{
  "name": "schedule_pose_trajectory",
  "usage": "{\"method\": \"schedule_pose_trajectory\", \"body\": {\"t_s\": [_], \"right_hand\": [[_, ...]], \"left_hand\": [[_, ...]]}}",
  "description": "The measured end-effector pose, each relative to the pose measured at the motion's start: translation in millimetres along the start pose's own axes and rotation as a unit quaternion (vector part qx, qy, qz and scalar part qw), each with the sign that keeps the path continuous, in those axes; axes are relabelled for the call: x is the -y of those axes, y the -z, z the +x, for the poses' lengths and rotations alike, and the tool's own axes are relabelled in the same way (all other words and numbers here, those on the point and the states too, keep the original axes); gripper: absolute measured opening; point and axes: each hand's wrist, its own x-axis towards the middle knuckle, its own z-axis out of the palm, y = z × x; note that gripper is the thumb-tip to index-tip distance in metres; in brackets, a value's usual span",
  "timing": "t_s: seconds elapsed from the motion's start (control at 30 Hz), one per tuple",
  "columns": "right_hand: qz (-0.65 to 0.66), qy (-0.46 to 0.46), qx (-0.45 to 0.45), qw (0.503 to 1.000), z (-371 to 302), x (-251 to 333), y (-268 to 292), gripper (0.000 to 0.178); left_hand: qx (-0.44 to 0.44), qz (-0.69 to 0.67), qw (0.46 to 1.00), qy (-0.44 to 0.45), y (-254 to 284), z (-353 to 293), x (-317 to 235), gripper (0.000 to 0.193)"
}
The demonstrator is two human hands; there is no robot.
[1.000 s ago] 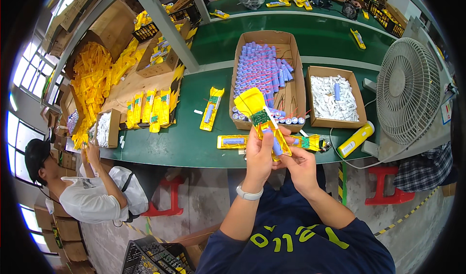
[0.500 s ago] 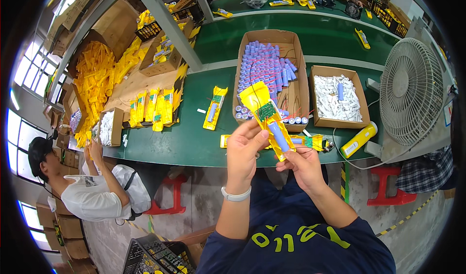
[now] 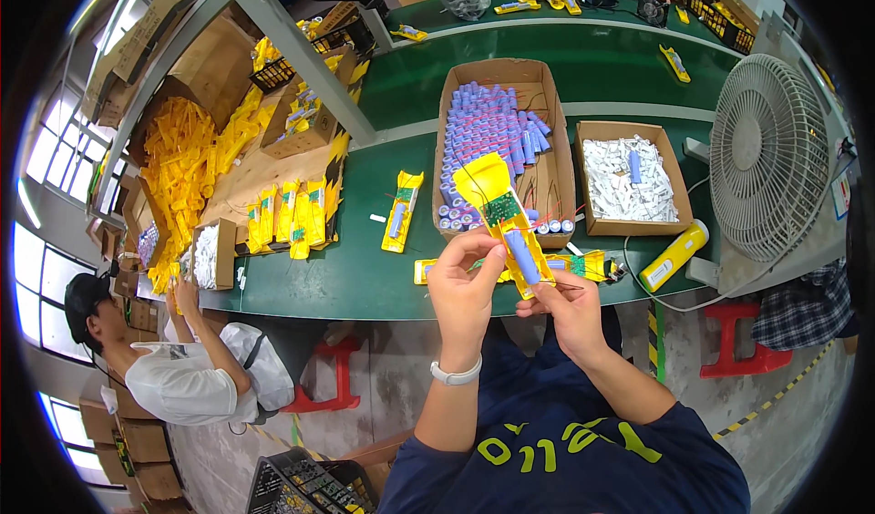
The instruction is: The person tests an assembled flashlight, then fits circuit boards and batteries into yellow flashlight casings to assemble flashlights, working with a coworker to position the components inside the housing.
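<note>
1. The left grip [image 3: 463,282] is nearly closed, thumb against fingers, on the left side of a yellow casing [image 3: 481,179]; the far fingertips are partly hidden.
2. The right grip [image 3: 570,313] pinches the lower end of that casing, its thumb close to the purple cell [image 3: 520,257]; the fingers underneath cannot be made out.
3. The casing is thus raised between both grips, over the near edge of the counter [image 3: 337,291], tilted with its flap away from the body. Holding it at side and bottom probably steadies it while leaving the inside in plain sight.
4. In the held casing I count one purple cell and one green circuit board [image 3: 501,209], the board nearer the flap.
5. Beyond the grips stands one large carton [image 3: 550,186] of purple cells, too many to count; it is likely set there for easy reach.
6. Beyond and right of the right grip, one smaller box [image 3: 629,229] holds countless white pieces, with one loose cell [image 3: 635,166] on top. Separate boxes presumably keep the parts from mixing.
7. Left of the left grip lies one open casing [image 3: 402,213]; farther left, about five filled casings [image 3: 286,211] sit side by side, perhaps so they stay apart.
8. Right of the right grip: one yellow cylinder [image 3: 674,256] and one fan [image 3: 766,149].
</note>
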Motion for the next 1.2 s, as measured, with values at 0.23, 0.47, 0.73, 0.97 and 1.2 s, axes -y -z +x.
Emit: {"method": "schedule_pose_trajectory", "body": {"t_s": [0.23, 0.47, 0.73, 0.97, 1.2], "right_hand": [[0.007, -0.004, -0.001, 1.000, -1.0, 0.2, 3.2, 0.023], [0.017, -0.017, 0.025, 0.999, -0.9, 0.3, 6.9, 0.025], [0.010, -0.018, 0.010, 1.000, 0.6, -3.8, 10.7, 0.025], [0.010, -0.033, -0.015, 0.999, 4.8, -11.8, 17.2, 0.021], [-0.047, 0.016, 0.004, 0.999, 7.0, -9.0, 15.6, 0.024]], "left_hand": [[-0.001, -0.026, 0.999, 0.043, 0.5, 1.7, -9.0, 0.005], [0.015, 0.037, 0.999, 0.018, -1.6, 7.4, -11.2, 0.016], [-0.026, 0.119, 0.992, 0.035, -5.8, 16.2, 5.9, 0.021], [0.059, 0.129, 0.980, 0.141, 6.2, 24.1, 19.5, 0.009], [0.045, 0.111, 0.976, 0.184, 10.1, 20.7, 22.9, 0.008]]}}
